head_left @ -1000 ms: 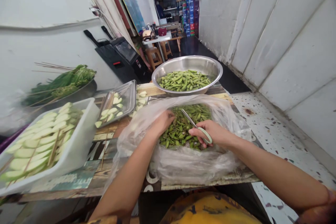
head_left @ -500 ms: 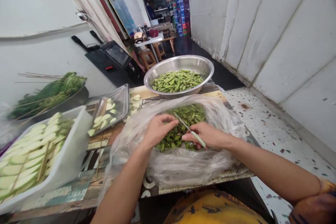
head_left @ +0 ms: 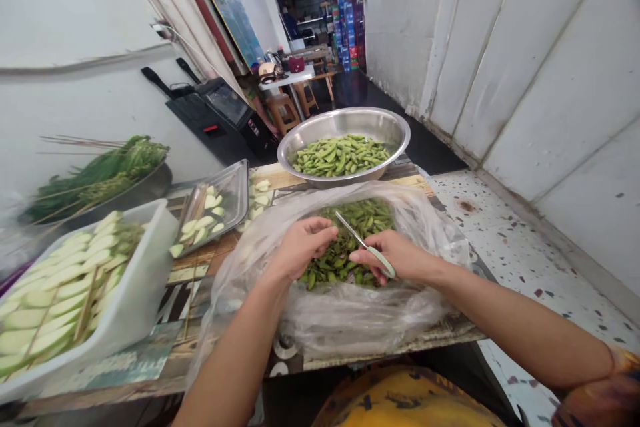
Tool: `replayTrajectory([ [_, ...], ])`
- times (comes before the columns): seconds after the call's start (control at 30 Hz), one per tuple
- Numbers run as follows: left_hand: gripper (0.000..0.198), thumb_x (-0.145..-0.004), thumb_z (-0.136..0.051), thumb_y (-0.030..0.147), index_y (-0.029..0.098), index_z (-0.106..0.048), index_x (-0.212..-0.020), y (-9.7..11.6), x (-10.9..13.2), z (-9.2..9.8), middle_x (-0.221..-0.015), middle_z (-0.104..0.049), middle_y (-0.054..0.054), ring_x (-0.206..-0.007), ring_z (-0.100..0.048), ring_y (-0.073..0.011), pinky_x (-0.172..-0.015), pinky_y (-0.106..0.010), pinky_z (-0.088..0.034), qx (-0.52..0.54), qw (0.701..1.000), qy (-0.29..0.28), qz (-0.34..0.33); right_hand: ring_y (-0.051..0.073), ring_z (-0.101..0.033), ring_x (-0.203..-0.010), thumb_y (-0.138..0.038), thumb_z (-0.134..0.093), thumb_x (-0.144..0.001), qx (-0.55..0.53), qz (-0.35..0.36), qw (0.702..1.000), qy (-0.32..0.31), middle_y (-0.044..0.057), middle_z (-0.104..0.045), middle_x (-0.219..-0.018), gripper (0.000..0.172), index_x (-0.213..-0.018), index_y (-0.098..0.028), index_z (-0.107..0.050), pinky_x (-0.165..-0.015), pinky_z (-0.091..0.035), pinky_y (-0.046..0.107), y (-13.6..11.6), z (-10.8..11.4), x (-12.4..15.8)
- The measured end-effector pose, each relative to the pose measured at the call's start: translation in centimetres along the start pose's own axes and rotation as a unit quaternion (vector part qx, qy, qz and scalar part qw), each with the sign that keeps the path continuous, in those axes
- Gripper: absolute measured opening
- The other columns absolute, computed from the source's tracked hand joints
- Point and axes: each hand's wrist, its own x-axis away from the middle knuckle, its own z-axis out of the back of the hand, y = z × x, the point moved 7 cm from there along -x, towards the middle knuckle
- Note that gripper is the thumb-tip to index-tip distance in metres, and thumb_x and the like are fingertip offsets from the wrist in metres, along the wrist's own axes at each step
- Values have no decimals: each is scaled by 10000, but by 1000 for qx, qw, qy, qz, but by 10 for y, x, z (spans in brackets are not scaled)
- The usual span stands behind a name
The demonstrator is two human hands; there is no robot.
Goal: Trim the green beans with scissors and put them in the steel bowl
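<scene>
My right hand (head_left: 387, 253) is wrapped round a pair of scissors (head_left: 354, 229) with pale green handles. The blades point up and left, toward the fingers of my left hand. My left hand (head_left: 311, 240) is closed, thumb and fingertips pinched together; whatever is between them is too small to make out. Both hands hover over green soybean pods (head_left: 340, 270) lying in a spread clear plastic bag (head_left: 360, 320). Beyond the bag, a wide steel basin (head_left: 395, 157) holds more green pods (head_left: 340, 155).
At left stands a white plastic tub (head_left: 150, 280) of skewered pale green slices. Behind it are a metal tray (head_left: 240, 197) with cut pieces and a bowl (head_left: 150, 187) of leafy greens on sticks. Everything rests on a wood-patterned table (head_left: 175, 360). A white wall (head_left: 525, 47) runs along the right.
The scissors have turned a little in my right hand, so more of the handle loop shows. My left hand stays pinched in nearly the same place. The whole view has shifted slightly.
</scene>
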Motion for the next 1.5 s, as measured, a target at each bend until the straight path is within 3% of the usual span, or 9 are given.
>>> replayTrajectory([
  [0.2,285,-638,-712,310,138,-562,-808,0,-2,2,-650,-600,2,-408,-309,-14,-384,-159,-159,98,995,17,-8,101,-496,-435,-583,-551,-750,-63,-21,996,-58,-27,-507,-535,438,-765,-145,-533,-326,-399,192,0,-10,1],
  [0.37,256,-657,-698,372,143,-634,-753,2,0,4,-565,-533,35,-473,-394,-56,-456,-190,-289,-22,994,77,-76,89,-494,-429,-574,-569,-743,-55,-21,997,-58,-24,-504,-531,438,-657,-154,-482,-325,-398,182,0,-11,2],
  [0.57,254,-688,-663,399,147,-633,-687,7,3,-1,-539,-525,27,-499,-416,-81,-489,-211,-312,-119,985,73,-101,79,-471,-380,-574,-604,-711,-38,-14,999,-21,-32,-506,-487,445,-620,-160,-470,-299,-357,172,-3,-6,2],
  [0.77,239,-646,-684,342,141,-555,-634,1,2,-3,-469,-458,52,-417,-321,-41,-420,-184,-208,14,999,41,-33,58,-428,-315,-576,-588,-724,-13,-14,1000,22,-53,-466,-416,450,-603,-150,-508,-291,-277,164,-3,1,1],
  [0.97,104,-591,-557,212,154,-536,-674,1,-4,11,-816,-645,-79,-580,-504,-97,-434,-183,-290,214,976,4,29,62,-437,-314,-569,-593,-729,-42,-17,997,60,-49,-490,-430,435,-717,-135,-572,-267,-258,161,5,12,-9],
  [1.13,207,-715,-581,341,174,-680,-786,7,-4,16,-746,-658,-45,-607,-533,-138,-517,-237,-380,-130,988,48,-73,65,-463,-336,-568,-598,-727,-46,-20,997,55,-48,-495,-443,432,-729,-137,-574,-274,-277,157,4,13,-9],
  [1.3,192,-773,-556,271,222,-733,-827,9,-2,-11,-773,-649,-71,-755,-568,-199,-691,-296,-410,-476,857,-9,-196,72,-471,-346,-551,-625,-708,-52,-12,998,41,-49,-496,-438,412,-722,-144,-566,-278,-267,159,3,12,-8],
  [1.4,189,-768,-561,261,223,-729,-846,8,-4,-13,-769,-630,-74,-750,-563,-202,-676,-295,-405,-516,834,-1,-196,69,-457,-337,-539,-621,-716,-37,-9,999,35,-47,-498,-440,401,-683,-145,-548,-279,-271,163,1,11,-8],
  [1.5,212,-765,-575,325,197,-718,-855,13,-4,-1,-772,-653,-62,-727,-571,-188,-689,-290,-413,-428,886,57,-171,65,-447,-338,-540,-585,-746,-20,-6,1000,17,-35,-507,-448,416,-627,-148,-511,-286,-289,162,0,8,-7],
])
